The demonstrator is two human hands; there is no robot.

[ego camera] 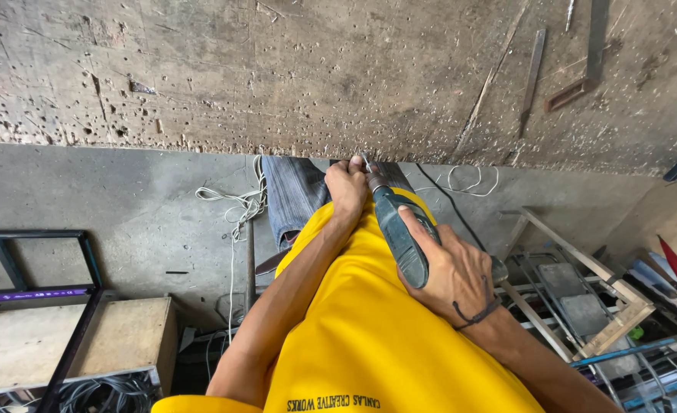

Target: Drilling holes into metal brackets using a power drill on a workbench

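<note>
So right now I'm mid-drill, I'd say — the power drill (401, 237) is in my right hand (453, 277), fingers wrapped tight around the body with the index finger laid along the top. The chuck end (372, 177) points straight at the near edge of the tabletop (300, 76), that beat-up wooden slab full of old holes. My left hand (347, 190) is curled closed right beside the bit, touching the edge of the slab; can't tell if it's pinching a screw or just steadying. Whether the bit has bitten in yet I can't see. Next move, I reckon, calls for keeping the drill square to the edge and pushing steady — left fingers sit awfully close to the tip.
</note>
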